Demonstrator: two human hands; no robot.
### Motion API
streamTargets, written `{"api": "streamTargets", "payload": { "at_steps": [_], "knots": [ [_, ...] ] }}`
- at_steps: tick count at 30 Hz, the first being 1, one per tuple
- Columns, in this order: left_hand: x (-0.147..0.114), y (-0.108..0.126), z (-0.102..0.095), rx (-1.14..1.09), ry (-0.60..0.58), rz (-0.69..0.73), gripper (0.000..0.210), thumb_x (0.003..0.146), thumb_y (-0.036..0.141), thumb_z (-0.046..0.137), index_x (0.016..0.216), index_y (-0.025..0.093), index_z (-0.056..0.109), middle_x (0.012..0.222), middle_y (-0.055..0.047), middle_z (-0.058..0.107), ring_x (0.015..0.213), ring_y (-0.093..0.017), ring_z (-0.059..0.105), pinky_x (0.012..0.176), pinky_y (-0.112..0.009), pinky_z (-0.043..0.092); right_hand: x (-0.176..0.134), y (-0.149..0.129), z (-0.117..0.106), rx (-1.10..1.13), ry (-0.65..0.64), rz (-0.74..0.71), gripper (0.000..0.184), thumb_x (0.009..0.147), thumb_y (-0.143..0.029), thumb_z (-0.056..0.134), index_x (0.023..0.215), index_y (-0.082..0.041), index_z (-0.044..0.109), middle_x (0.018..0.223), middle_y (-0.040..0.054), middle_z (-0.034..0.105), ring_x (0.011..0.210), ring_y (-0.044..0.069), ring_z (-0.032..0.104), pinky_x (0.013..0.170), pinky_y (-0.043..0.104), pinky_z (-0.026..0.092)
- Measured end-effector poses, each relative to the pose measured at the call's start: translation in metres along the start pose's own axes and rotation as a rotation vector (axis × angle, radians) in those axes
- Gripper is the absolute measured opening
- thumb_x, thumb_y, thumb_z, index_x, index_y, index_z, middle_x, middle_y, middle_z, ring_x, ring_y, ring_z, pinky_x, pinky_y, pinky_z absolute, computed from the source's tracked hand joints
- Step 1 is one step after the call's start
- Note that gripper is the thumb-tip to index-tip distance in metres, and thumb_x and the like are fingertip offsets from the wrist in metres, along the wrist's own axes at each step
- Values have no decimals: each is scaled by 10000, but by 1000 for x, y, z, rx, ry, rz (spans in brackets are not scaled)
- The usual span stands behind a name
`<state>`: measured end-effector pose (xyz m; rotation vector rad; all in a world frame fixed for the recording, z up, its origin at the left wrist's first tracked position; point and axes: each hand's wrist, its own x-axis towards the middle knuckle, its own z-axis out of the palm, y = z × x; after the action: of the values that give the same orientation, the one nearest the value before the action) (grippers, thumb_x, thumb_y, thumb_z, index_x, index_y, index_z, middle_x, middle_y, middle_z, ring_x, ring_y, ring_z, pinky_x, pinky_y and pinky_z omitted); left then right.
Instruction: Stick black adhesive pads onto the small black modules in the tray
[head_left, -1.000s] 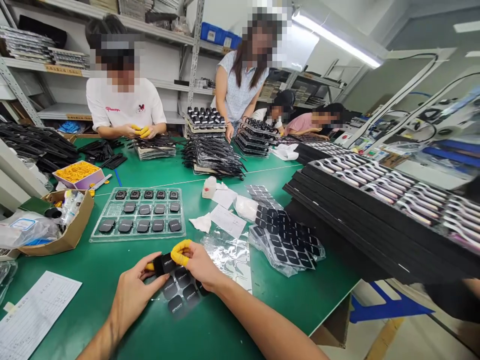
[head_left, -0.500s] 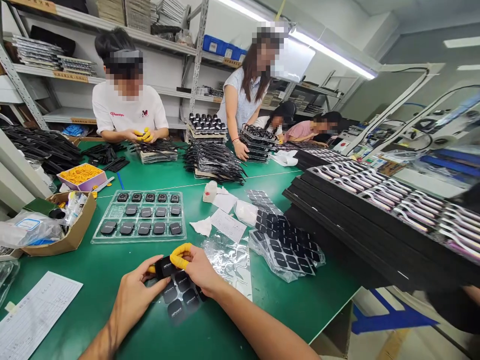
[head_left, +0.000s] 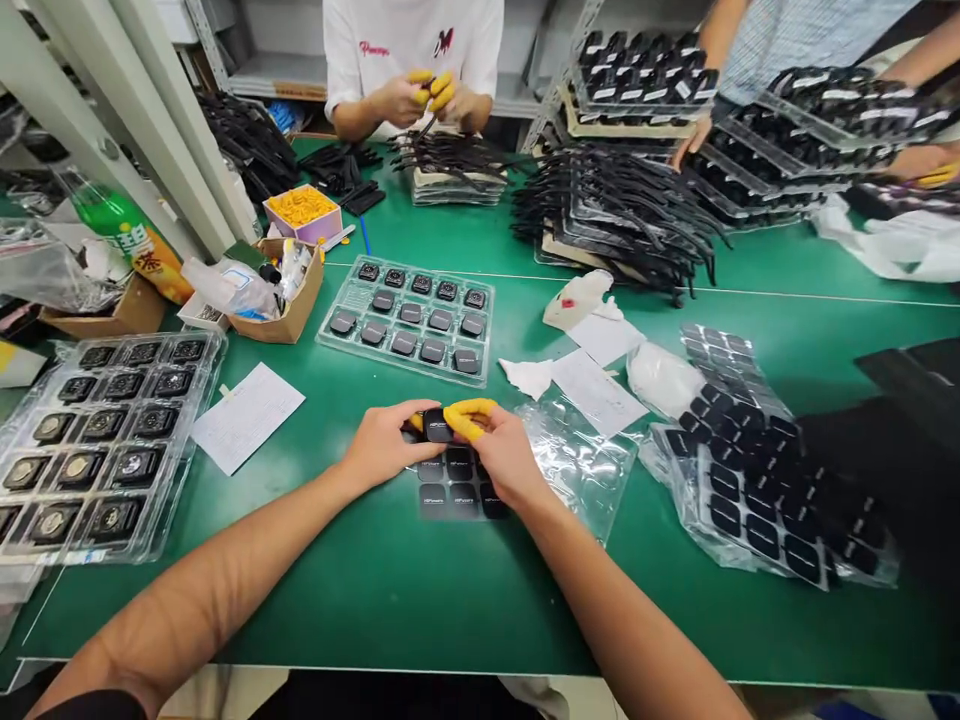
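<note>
In the middle of the head view, my left hand (head_left: pixel 381 446) grips a black square watch body (head_left: pixel 437 427) with white lettering on its face. My right hand (head_left: pixel 504 448), yellow covers on its fingertips, is closed at the watch's right edge, thumb and finger pressed against it. Below both hands lies a clear sheet of black square stickers (head_left: pixel 448 497) with similar lettering; my right hand hides part of it. Beyond the hands, a clear plastic tray (head_left: pixel 480 372) holds several watch bodies in rows, some with lettered black faces.
At left stands another tray (head_left: pixel 214 345) of watches beside a written paper (head_left: pixel 250 418). A cardboard box (head_left: pixel 304 305) and a purple box (head_left: pixel 322 222) of yellow finger covers sit behind. More sticker sheets (head_left: pixel 757 520) lie at right. Across the table, a co-worker (head_left: pixel 412 60) handles parts near stacked straps (head_left: pixel 615 215).
The view has swung left and down, bringing the left-hand watch tray into sight. Both my hands stay together on the watch above the sticker sheet.
</note>
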<state>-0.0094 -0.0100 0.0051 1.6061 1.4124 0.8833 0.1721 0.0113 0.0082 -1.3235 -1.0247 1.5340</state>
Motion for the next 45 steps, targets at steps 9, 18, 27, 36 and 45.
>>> {"api": "streamTargets", "payload": {
  "at_steps": [9, 18, 27, 36, 45],
  "knots": [
    [-1, -3, 1, 7, 9, 14, 526, 716, 363, 850, 1217, 242, 748, 981, 7, 814, 847, -173, 761, 859, -267, 591, -1, 4, 3, 13, 36, 8, 473, 510, -530, 968, 794, -225, 745, 856, 32, 748, 857, 205, 680, 806, 385, 590],
    [0, -3, 0, 3, 2, 24, 510, 724, 347, 841, 1213, 247, 741, 1003, 7, 814, 858, -172, 763, 895, -275, 595, -1, 5, 1, 8, 30, 7, 463, 545, -549, 952, 811, -235, 740, 868, 29, 746, 858, 217, 693, 819, 408, 599],
    [-1, -2, 0, 1, 0, 6, 525, 726, 348, 849, 1226, 238, 734, 1003, 5, 816, 859, -173, 766, 888, -279, 597, -1, 5, 4, 2, 22, 7, 462, 562, -558, 942, 803, -230, 724, 855, 24, 732, 846, 201, 681, 799, 380, 592],
    [0, 0, -3, -99, -12, -36, 517, 711, 359, 851, 1198, 219, 748, 1003, -20, 819, 889, -201, 777, 853, -286, 609, -8, 3, -17, -590, -50, -501, 408, 878, -515, 709, 1231, -310, 696, 1411, 123, 560, 1043, 271, 679, 845, 462, 591],
    [2, -3, -4, -230, -29, -66, 551, 709, 328, 872, 1235, 231, 742, 1021, -19, 827, 888, -200, 786, 878, -298, 625, -3, -4, -25, -1139, 163, -717, 368, 996, -373, 581, 1340, -270, 658, 1455, 159, 599, 1397, 410, 480, 1087, 668, 381]
  ]
}}
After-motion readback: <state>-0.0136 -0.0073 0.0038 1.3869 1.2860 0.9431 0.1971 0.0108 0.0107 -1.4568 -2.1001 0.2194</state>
